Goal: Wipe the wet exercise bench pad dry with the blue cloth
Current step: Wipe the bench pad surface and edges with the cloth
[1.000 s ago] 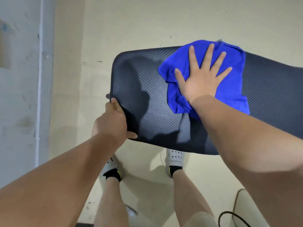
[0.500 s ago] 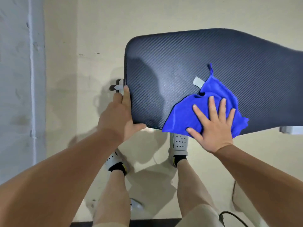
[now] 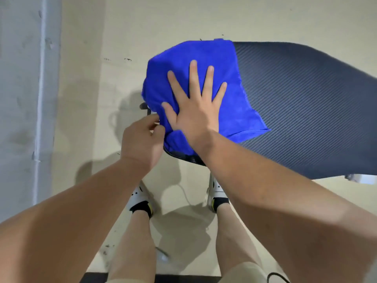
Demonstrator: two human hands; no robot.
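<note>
The dark ribbed bench pad (image 3: 306, 111) stretches from the middle to the right edge. A blue cloth (image 3: 195, 58) is draped over its left end and covers that whole corner. My right hand (image 3: 195, 111) lies flat on the cloth with fingers spread, pressing it against the pad. My left hand (image 3: 142, 139) is at the pad's near left corner, fingers curled at the edge of the cloth and pad; how firmly it grips is hidden by the cloth.
A grey wall (image 3: 24, 99) with a vertical pipe runs down the left. My two feet in white shoes (image 3: 138, 199) stand on the beige floor under the pad. A black cable (image 3: 277, 277) lies at the bottom right.
My right hand has swept the cloth from the pad's near edge up and left onto its left end. My left hand has shifted slightly along the corner.
</note>
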